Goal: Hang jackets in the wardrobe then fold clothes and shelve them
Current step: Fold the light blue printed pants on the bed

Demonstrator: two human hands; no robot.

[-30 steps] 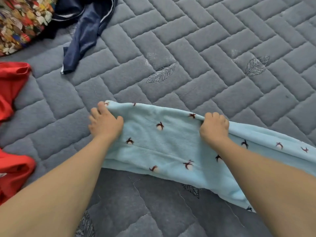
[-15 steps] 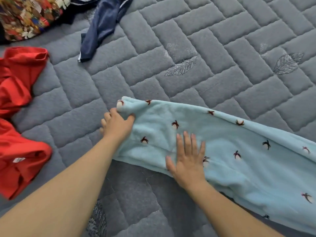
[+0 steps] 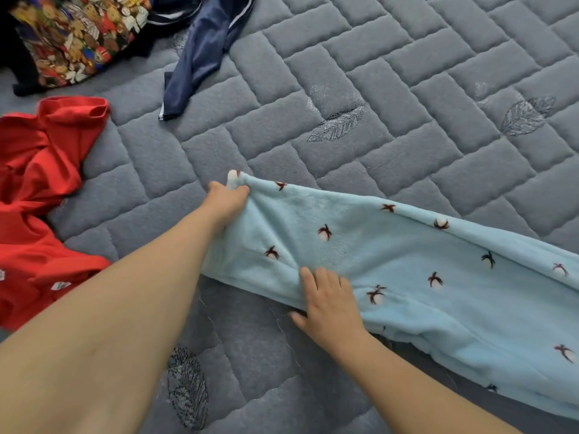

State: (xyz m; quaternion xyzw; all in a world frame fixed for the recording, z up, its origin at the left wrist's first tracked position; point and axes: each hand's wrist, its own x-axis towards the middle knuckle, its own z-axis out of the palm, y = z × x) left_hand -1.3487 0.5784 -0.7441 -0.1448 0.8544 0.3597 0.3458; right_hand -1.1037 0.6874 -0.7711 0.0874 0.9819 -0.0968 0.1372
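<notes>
A light blue fleece garment [image 3: 391,258] with small dark bird marks lies stretched across the grey quilted bed [image 3: 391,89], running from the centre to the right edge. My left hand [image 3: 227,200] grips its far left corner, bunching the cloth. My right hand [image 3: 329,300] rests on the near edge of the garment, with its thumb out on the bed side of the edge.
A red garment [image 3: 37,170] lies crumpled at the left edge. A navy garment with white stripes [image 3: 200,48] trails down from the top. A colourful patterned cloth [image 3: 75,32] sits in the top left corner.
My right hand let go of the far edge, moved to the near edge and slid a little left along it. My left hand kept its grip on the corner, now bunched tighter.
</notes>
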